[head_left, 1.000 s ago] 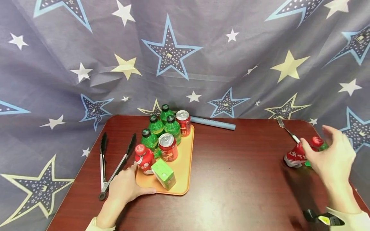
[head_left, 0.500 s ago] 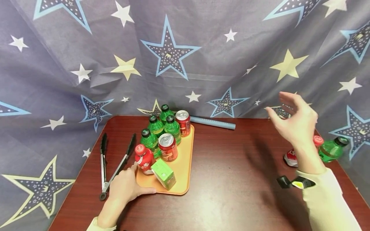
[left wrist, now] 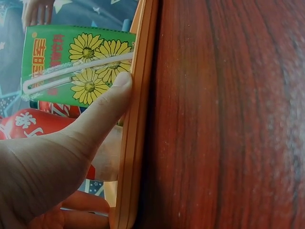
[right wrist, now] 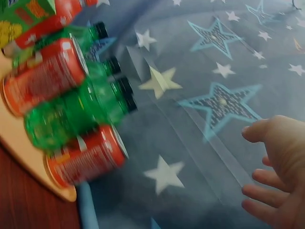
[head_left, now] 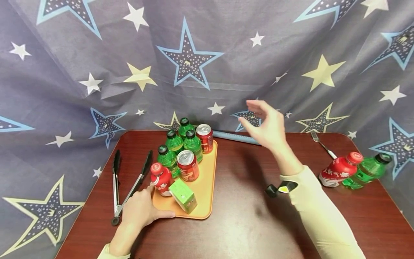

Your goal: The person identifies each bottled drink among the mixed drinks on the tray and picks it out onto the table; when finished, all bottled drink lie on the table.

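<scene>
My left hand (head_left: 140,208) holds the near left corner of an orange tray (head_left: 205,180), thumb along the front rim and fingers round the left side. In the left wrist view the thumb (left wrist: 102,105) lies on the rim, beside a green drink carton (left wrist: 76,62) with a straw. On the tray stand several green bottles (head_left: 193,145), a red bottle (head_left: 161,181), two red cans (head_left: 188,169) and that carton. Raised above the table's back edge, right of the tray, my right hand (head_left: 270,126) has parted fingers and holds nothing.
Spread tongs (head_left: 134,185) lie left of the tray. A blue rod (head_left: 233,136) lies along the back edge. At the right are another red bottle (head_left: 339,171), a green bottle (head_left: 368,172) and a fork (head_left: 323,145). A starry cloth (head_left: 226,72) hangs behind.
My right hand has moved from beside the right-hand bottles leftward and up, toward the tray, uncovering those bottles and the fork. My left hand stays on the tray corner.
</scene>
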Tool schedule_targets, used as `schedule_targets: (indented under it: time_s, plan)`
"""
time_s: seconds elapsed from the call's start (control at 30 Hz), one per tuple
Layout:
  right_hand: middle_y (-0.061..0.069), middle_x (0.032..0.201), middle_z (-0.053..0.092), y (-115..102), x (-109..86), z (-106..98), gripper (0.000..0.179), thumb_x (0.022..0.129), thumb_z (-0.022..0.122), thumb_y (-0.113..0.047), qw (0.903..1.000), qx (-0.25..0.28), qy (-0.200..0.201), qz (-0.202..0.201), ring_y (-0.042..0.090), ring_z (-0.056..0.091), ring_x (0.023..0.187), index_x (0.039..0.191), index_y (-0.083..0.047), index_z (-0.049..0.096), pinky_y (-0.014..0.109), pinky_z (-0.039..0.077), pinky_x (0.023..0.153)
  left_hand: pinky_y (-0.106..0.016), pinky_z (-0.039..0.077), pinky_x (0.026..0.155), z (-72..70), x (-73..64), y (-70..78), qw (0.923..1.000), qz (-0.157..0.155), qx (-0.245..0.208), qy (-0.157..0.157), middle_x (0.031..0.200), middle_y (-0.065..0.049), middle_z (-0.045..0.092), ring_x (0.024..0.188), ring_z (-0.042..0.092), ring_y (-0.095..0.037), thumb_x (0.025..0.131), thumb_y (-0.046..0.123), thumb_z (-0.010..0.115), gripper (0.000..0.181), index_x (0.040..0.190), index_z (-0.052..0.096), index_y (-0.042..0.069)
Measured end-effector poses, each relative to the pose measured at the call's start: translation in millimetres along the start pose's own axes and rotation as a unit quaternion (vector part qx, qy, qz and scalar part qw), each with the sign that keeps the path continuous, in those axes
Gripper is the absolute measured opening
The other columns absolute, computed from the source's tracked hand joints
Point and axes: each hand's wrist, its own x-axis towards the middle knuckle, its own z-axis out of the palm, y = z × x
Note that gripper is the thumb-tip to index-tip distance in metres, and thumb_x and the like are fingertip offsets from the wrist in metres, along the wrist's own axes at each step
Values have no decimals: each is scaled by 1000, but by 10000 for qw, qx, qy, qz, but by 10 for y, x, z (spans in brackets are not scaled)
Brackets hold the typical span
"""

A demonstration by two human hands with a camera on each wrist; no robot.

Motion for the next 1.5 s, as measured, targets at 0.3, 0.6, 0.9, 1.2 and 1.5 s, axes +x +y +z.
schedule_targets:
  time_s: [0.3,0.6,0.9,1.2,1.5]
  plan:
    - [9,124,79,-250,26,431,50,85,89,-20,9974,442,-565,-102,25,77,115,131,-10,72,39,61,100,-52,56,61,-11,-5,20,10000,-12,-82,-9,94,-28,76,79,74,-40,43,84,91,127,134,67,-2]
    - [10,127,78,-339,-50,870,50,87,88,-23,9889,886,-1196,5,28,77,115,132,-10,71,37,61,99,-52,55,61,-25,9,21,9997,-84,-44,-212,93,-28,75,80,73,-39,43,86,89,131,136,65,-2]
    - [13,128,77,-334,-209,1264,48,88,87,-24,9834,678,-1670,-182,30,79,108,130,-6,72,44,62,95,-52,55,61,-14,0,13,9999,-18,-60,-126,91,-27,75,79,74,-40,42,87,89,131,136,66,-1]
    - [12,130,75,-322,-366,1436,52,89,87,-23,9796,462,-1954,-68,26,75,111,133,-2,69,39,63,92,-53,55,61,16,-51,-6,9998,143,-109,85,86,-25,75,76,74,-41,41,88,88,128,133,67,2]
    - [12,124,72,-296,-369,1475,50,92,84,-28,9797,-216,-1991,-65,25,76,105,132,-4,70,38,61,94,-55,56,62,-11,18,-2,9998,207,29,24,86,-25,74,75,72,-41,41,90,87,129,128,68,-4]
